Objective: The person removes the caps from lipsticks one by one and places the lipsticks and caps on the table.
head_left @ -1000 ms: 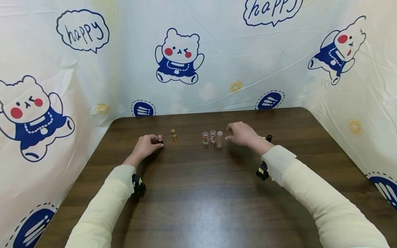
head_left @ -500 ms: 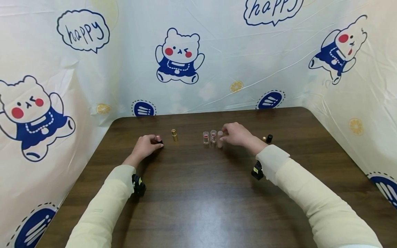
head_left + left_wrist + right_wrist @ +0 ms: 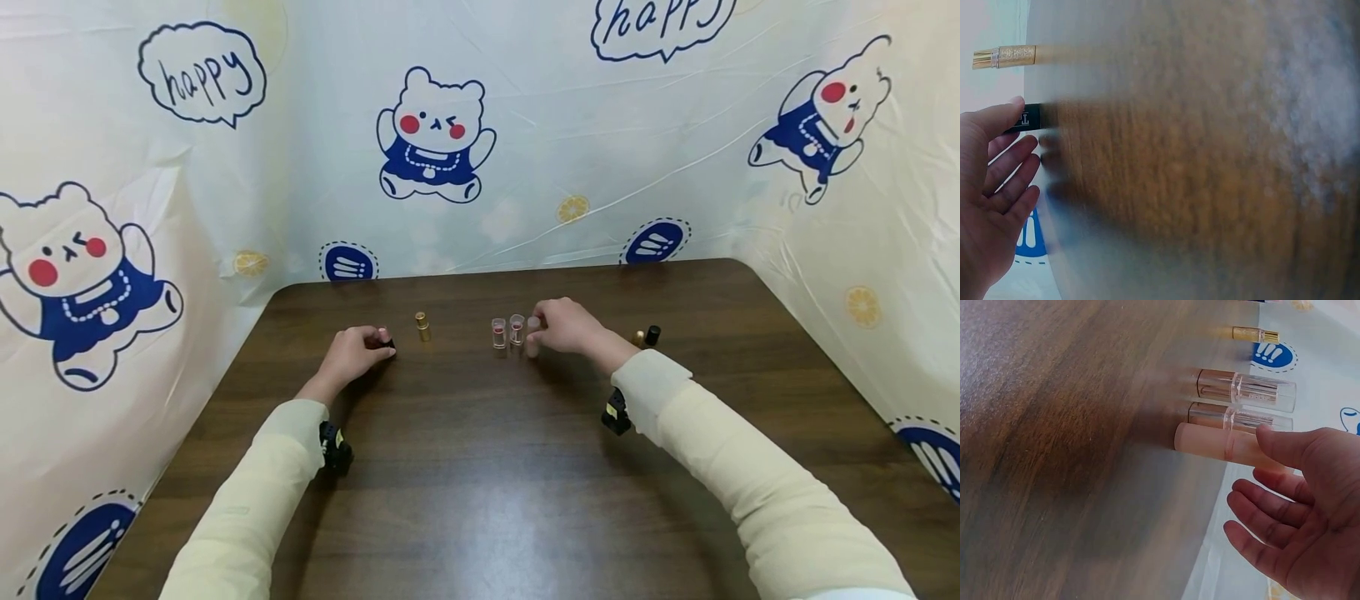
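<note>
In the head view my left hand (image 3: 352, 352) pinches a small black tube with a pink top (image 3: 384, 335); the left wrist view shows its black base (image 3: 1032, 117) between thumb and index finger. My right hand (image 3: 567, 326) pinches the upper part of a frosted pink tube (image 3: 1204, 441) between thumb and index finger, its other fingers loosely bent. This tube stands upright beside two clear-capped tubes (image 3: 498, 333) (image 3: 517, 331). A gold tube (image 3: 423, 327) stands to the right of my left hand.
A black tube (image 3: 652, 335) and a small gold item (image 3: 638, 338) are behind my right wrist, at the table's right. A printed curtain (image 3: 300, 150) hangs along the far edge and sides of the brown table (image 3: 450, 500).
My right hand has moved left to the frosted pink tube and taken hold of its upper part. The pink-topped tube in my left hand has tilted slightly left.
</note>
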A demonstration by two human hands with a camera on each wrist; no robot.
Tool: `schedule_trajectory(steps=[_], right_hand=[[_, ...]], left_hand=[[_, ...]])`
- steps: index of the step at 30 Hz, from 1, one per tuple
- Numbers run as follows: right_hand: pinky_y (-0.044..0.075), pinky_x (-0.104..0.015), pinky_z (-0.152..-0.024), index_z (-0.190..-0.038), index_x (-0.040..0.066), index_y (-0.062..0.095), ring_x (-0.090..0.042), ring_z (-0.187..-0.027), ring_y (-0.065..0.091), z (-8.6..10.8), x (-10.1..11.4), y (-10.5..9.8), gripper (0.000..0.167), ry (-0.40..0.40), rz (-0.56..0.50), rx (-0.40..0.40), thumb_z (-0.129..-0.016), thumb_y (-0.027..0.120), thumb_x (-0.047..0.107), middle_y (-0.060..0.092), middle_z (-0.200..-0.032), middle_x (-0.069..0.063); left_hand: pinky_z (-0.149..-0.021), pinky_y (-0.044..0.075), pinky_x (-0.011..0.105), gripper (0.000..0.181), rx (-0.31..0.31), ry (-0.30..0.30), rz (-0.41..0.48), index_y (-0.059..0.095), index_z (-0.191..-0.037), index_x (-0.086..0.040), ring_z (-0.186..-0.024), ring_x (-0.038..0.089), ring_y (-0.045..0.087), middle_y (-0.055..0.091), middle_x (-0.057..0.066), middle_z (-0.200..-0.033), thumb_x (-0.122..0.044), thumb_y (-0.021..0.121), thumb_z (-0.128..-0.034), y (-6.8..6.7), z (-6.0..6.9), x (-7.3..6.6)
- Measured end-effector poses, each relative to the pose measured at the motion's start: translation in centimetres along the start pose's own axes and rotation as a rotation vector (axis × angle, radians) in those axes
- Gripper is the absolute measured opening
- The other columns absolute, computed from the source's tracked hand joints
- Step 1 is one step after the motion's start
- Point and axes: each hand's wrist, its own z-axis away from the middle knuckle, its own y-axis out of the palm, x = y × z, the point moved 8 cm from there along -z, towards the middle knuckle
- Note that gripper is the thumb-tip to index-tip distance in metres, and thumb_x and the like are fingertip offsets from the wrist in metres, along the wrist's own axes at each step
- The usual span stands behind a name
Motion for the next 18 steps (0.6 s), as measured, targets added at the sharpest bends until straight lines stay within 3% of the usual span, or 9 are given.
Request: schedule_trajectory(steps=[6,18], right_hand=[[0.047,-0.037,-0.074,-0.102,0.003,0.063,-0.023,-0.080,0.055,0.01,0.21,0.25,0.018,-0.006,0.005,0.008,-0.093,0.067,0.018,0.062,-0.092,-0.009],[0.046,-0.035,-0.071,-0.099,0.003,0.063,-0.023,-0.078,0.054,0.15,0.31,0.42,0.012,-0.004,-0.004,0.018,-0.094,0.064,0.014,0.060,-0.090,-0.008]], left_hand=[[-0.087,0.046,0.045,0.021,-0.017,0.024,-0.006,0.063,-0.098,-0.007,-0.090,0.026,0.055,0.065,0.012,-0.099,-0.022,0.073,-0.0887,0.13,-0.09,0.08],[-0.091,0.045,0.046,0.022,-0.017,0.016,-0.002,0.063,-0.100,-0.005,-0.092,0.028,0.053,0.064,0.013,-0.101,-0.021,0.074,-0.0886,0.24,-0.20,0.17]])
